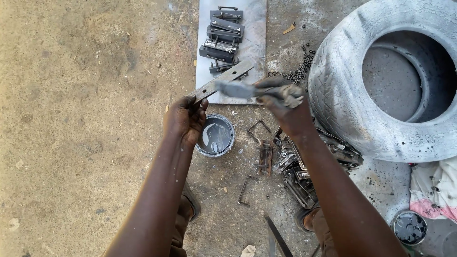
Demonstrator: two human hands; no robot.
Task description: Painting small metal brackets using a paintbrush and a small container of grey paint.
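My left hand (184,119) grips one end of a flat grey metal bar (223,79), held slanting up to the right above the ground. My right hand (283,101) holds a paint-caked brush (237,89) whose tip lies against the middle of the bar. Directly below the bar sits a small round tin of grey paint (215,135). Both hands are smeared with grey paint.
A grey metal sheet (254,38) carries several painted latch parts (222,33). A large paint-covered tyre (342,81) lies at the right, small nuts (301,66) beside it. Unpainted metal parts (297,176) are heaped by my right forearm, bent rods (257,127) nearby. Another tin (409,227) and cloth (435,185) sit at bottom right.
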